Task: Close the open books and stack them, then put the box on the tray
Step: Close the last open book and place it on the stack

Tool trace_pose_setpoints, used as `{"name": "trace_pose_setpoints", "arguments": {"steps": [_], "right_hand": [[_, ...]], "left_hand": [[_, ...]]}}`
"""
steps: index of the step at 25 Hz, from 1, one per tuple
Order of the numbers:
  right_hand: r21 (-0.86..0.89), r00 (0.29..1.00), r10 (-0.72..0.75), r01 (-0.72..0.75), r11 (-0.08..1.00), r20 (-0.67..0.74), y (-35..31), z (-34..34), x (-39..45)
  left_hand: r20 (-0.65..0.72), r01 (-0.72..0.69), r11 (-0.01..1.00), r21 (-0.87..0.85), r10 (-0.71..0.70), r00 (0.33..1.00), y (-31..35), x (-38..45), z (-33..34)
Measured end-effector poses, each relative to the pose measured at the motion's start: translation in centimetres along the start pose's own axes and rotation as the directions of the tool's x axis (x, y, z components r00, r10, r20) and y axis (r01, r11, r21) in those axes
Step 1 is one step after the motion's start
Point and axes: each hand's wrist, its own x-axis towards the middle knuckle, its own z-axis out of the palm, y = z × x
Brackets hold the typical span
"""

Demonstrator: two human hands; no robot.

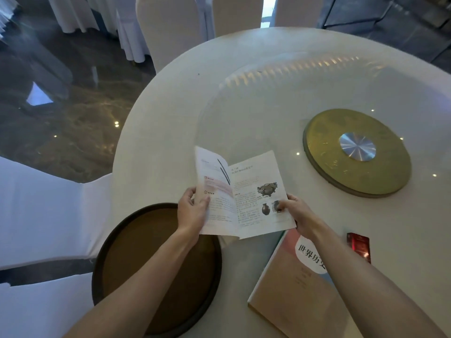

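Observation:
An open book (253, 191) with printed pages and pictures of pots is held above the white table. My left hand (192, 211) grips its left pages, which are lifted and blurred. My right hand (296, 213) holds the lower right corner of the right page. A closed book (290, 276) with a tan and pink cover lies flat at the lower right, partly under my right forearm. A small dark red box (358, 243) rests on the table to the right of that forearm. A round dark brown tray (156, 264) sits at the table's near left edge, below my left arm.
A glass turntable with a gold disc (356, 152) and metal hub covers the table's middle. White-covered chairs stand at the left (48, 211) and beyond the table's far edge (175, 28). Dark polished floor lies to the left.

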Motion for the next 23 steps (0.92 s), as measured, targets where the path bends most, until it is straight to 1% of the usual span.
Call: {"name": "trace_pose_setpoints", "arguments": {"steps": [2, 4, 6, 8, 10, 12, 13, 15, 16, 17, 18, 19, 20, 21, 22, 23], "right_hand": [[0.013, 0.998, -0.041, 0.042, 0.999, -0.051, 0.8, 0.0, -1.9], [0.027, 0.989, -0.115, 0.118, 0.993, -0.092, 1.6, -0.2, -4.4], [0.096, 0.972, -0.201, 0.213, 0.972, -0.124, 2.3, -0.4, -7.3], [0.177, 0.958, -0.257, 0.277, 0.944, -0.130, 3.2, 0.1, -9.7], [0.229, 0.947, -0.292, 0.316, 0.921, -0.133, 4.8, 0.3, -11.6], [0.335, 0.946, -0.304, 0.324, 0.885, -0.113, 6.4, 0.3, -13.2], [0.390, 0.949, -0.295, 0.314, 0.865, -0.109, 7.2, 0.2, -13.9], [0.492, 0.957, -0.257, 0.291, 0.821, -0.137, 8.8, -0.6, -15.1], [0.542, 0.959, -0.237, 0.282, 0.792, -0.153, 9.5, -1.0, -15.7], [0.587, 0.962, -0.218, 0.272, 0.762, -0.163, 10.2, -1.3, -16.3], [0.620, 0.964, -0.207, 0.267, 0.738, -0.169, 11.1, -1.8, -16.8], [0.639, 0.965, -0.206, 0.264, 0.723, -0.165, 11.8, -2.1, -17.2], [0.647, 0.965, -0.210, 0.262, 0.716, -0.159, 12.3, -2.4, -17.7], [0.642, 0.964, -0.215, 0.267, 0.719, -0.159, 12.8, -2.8, -18.1], [0.632, 0.964, -0.213, 0.266, 0.728, -0.161, 13.3, -3.1, -18.3], [0.626, 0.967, -0.198, 0.256, 0.737, -0.163, 13.6, -3.5, -18.6]], "left_hand": [[0.059, -0.066, 0.997, 0.027, 0.064, 0.996, 0.8, -1.3, 1.2], [0.148, -0.132, 0.990, 0.042, 0.124, 0.981, 1.5, -3.1, 2.7], [0.229, -0.192, 0.977, 0.088, 0.168, 0.959, 1.8, -5.1, 4.4], [0.305, -0.257, 0.956, 0.143, 0.204, 0.930, 1.9, -6.8, 6.0], [0.458, -0.345, 0.917, 0.198, 0.225, 0.860, 1.5, -9.2, 7.8], [0.593, -0.397, 0.879, 0.265, 0.176, 0.786, 0.6, -11.8, 9.3], [0.619, -0.404, 0.869, 0.287, 0.154, 0.770, 0.0, -12.8, 9.9], [0.620, -0.409, 0.863, 0.297, 0.152, 0.770, -1.3, -13.7, 10.6], [0.596, -0.417, 0.850, 0.320, 0.162, 0.787, -1.8, -13.9, 10.5], [0.542, -0.434, 0.817, 0.380, 0.183, 0.820, -2.1, -13.8, 10.3], [0.469, -0.430, 0.774, 0.464, 0.197, 0.861, -2.6, -13.6, 10.0], [0.409, -0.393, 0.752, 0.529, 0.179, 0.895, -3.0, -13.1, 9.6], [0.387, -0.305, 0.801, 0.515, 0.100, 0.916, -3.3, -12.8, 9.4], [0.404, -0.183, 0.882, 0.434, -0.009, 0.915, -3.4, -12.7, 9.3], [0.435, -0.082, 0.923, 0.375, -0.097, 0.895, -3.6, -12.6, 9.2], [0.456, -0.052, 0.935, 0.350, -0.121, 0.881, -3.7, -12.7, 9.2]]}}
